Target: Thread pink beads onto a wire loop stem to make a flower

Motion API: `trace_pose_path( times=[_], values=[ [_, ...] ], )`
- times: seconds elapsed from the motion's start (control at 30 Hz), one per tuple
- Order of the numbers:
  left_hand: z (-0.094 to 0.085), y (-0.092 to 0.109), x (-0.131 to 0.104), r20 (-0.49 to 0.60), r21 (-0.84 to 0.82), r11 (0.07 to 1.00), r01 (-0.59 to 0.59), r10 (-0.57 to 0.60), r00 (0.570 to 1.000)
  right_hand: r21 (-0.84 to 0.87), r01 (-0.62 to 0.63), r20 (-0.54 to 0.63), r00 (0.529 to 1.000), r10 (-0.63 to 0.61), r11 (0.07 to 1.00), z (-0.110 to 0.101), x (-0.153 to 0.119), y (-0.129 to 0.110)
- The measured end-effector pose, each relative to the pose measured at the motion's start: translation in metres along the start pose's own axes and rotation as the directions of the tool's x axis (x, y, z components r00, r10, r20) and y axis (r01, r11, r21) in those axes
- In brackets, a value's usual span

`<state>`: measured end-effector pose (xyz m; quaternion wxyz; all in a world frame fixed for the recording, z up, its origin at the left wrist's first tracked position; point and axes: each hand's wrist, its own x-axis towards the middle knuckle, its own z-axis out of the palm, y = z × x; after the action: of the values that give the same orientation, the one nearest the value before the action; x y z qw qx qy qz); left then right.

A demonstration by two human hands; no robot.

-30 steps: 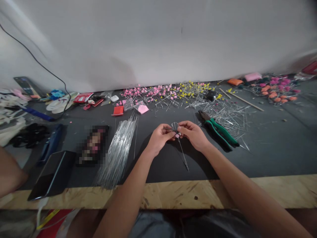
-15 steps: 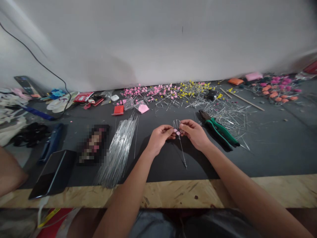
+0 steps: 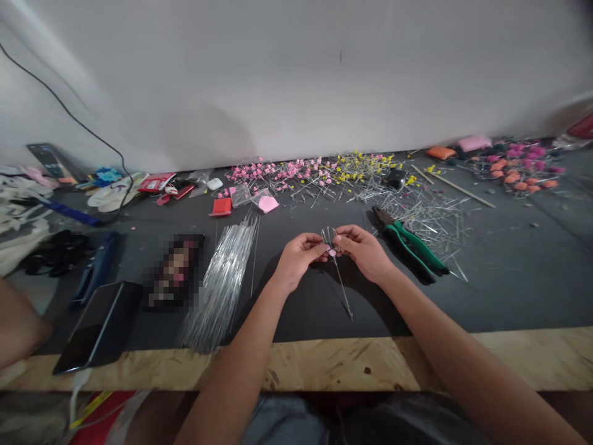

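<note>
Between my hands is a looped wire piece (image 3: 341,284) with small pink bits near its top and a straight twisted stem pointing down toward me. My left hand (image 3: 303,256) pinches it from the left with thumb and fingers closed. From the right, my right hand (image 3: 359,247) grips the wire loops beside the pink bits. Green-handled pliers (image 3: 412,244) lie just right of my right hand. A bundle of straight silver wires (image 3: 225,272) rests left of my left hand.
Pink-tipped wires (image 3: 278,173) and yellow-tipped wires (image 3: 370,165) are heaped along the wall. Loose wires (image 3: 426,213) lie behind the pliers. At the left are a dark phone (image 3: 99,324) and a blue stapler-like object (image 3: 95,266). Another person's arm (image 3: 21,324) shows at the left edge.
The stem's lower end has swung slightly right and toward me. My fingers have shifted a little on the pink bits, and less pink shows between them.
</note>
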<state>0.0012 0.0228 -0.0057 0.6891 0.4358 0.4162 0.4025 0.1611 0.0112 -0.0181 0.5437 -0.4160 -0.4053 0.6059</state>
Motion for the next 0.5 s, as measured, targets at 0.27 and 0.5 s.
trace_pose_path(
  times=[0.27,0.5],
  values=[
    [0.0009,0.0016,-0.0012,0.007,0.011,1.0,0.015,-0.015,1.0,-0.029,0.0,0.012,1.0,0.0,1.0,0.001,-0.0012,-0.0011],
    [-0.0043,0.0006,0.0013,0.003,0.033,0.998,-0.045,0.045,0.999,-0.12,0.03,-0.032,0.999,-0.034,0.992,-0.0004,0.0011,0.0014]
  ],
)
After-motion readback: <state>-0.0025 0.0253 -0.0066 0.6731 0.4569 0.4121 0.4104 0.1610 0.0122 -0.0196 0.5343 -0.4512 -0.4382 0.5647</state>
